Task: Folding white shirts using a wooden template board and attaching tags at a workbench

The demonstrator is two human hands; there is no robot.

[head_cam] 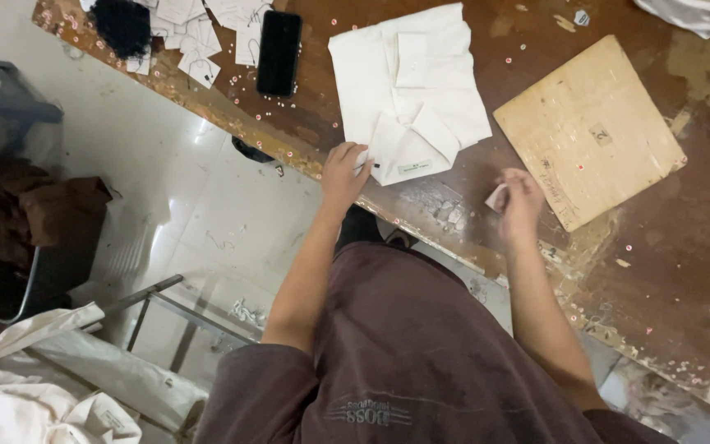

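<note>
A person's left hand pinches the collar edge of a folded white shirt lying flat near the front edge of a worn brown table, fingers closed on the fabric. The right hand, curled shut, holds a small white scrap just beside a bare cardboard sheet. A black phone and loose paper tags lie left of the shirt.

Bare table lies between shirt and board; phone and paper tags crowd the left end.
</note>
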